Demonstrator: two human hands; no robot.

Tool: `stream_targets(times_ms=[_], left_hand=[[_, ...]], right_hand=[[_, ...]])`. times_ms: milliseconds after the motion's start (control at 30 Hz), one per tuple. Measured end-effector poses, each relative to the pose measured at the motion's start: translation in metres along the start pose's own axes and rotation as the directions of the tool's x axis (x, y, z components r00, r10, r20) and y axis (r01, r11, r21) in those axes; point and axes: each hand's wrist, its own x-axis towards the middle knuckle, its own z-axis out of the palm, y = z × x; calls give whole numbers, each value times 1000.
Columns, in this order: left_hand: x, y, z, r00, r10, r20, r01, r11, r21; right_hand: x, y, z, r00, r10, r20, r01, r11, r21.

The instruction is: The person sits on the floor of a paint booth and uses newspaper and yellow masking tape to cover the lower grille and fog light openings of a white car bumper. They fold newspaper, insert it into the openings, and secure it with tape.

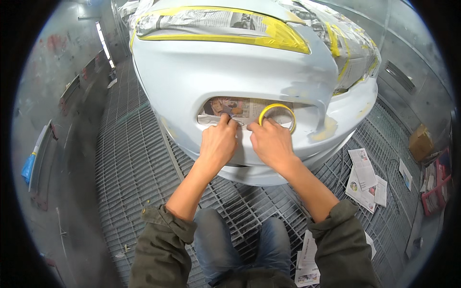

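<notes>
Before me is a car bumper (pixel 230 72) in pale grey primer, with an oblong opening low in its face. A sheet of printed newspaper (pixel 248 106) lines this opening. My left hand (pixel 219 140) is at the opening's lower edge, fingers bent against the paper; the fingertips are partly hidden. Just to its right, my right hand (pixel 272 142) has its fingers at the same edge. A roll of yellow masking tape (pixel 264 110) stands on edge around some of the right hand's fingers. Above, newspaper (pixel 201 22) edged with yellow tape (pixel 288 37) covers the headlight area.
Metal floor grating (pixel 133 172) runs beneath the car and my legs. Loose newspaper sheets (pixel 362 180) lie at the right, and more paper (pixel 308 255) is near my right sleeve. A cardboard box (pixel 421 142) and a red crate (pixel 434 198) stand by the right wall.
</notes>
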Motion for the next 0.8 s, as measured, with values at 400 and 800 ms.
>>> stream_targets(times_ms=[400,800], left_hand=[[0,20,7,983,-179,34,181,982,-47],[-23,4,10,987,-135,-88,106,954,-281]], right_hand=[[5,10,-1,996,69,64,-60,989,-133],[-12,13,2,996,1,-87,9,994,111]])
